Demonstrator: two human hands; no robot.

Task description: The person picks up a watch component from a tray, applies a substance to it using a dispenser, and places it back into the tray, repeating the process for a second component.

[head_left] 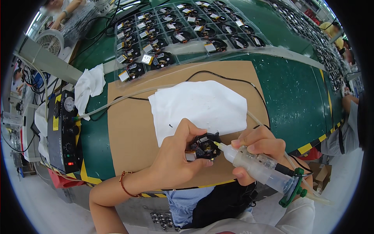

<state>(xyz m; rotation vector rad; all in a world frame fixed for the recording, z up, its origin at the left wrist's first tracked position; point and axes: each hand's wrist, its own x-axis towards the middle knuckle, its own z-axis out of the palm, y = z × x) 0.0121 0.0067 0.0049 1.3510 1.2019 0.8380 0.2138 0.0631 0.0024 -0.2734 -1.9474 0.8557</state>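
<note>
Between the thumb and fingers of my left hand is a small round black electronic assembly, its open side with the circuit parts facing up. My right hand grips a translucent glue dispensing syringe with a green cap clamp at its back end. The syringe's yellowish tip points left and meets, or nearly meets, the right edge of the assembly; contact is hard to tell. Just beyond both hands a white cloth lies on a brown cardboard sheet, with a small dark speck on the cloth.
A clear compartment tray at the back holds many similar assemblies. At left stands a black dispenser box with a gauge and a lit red switch. A hose and black cable cross the cardboard. A crumpled white cloth lies near a metal post.
</note>
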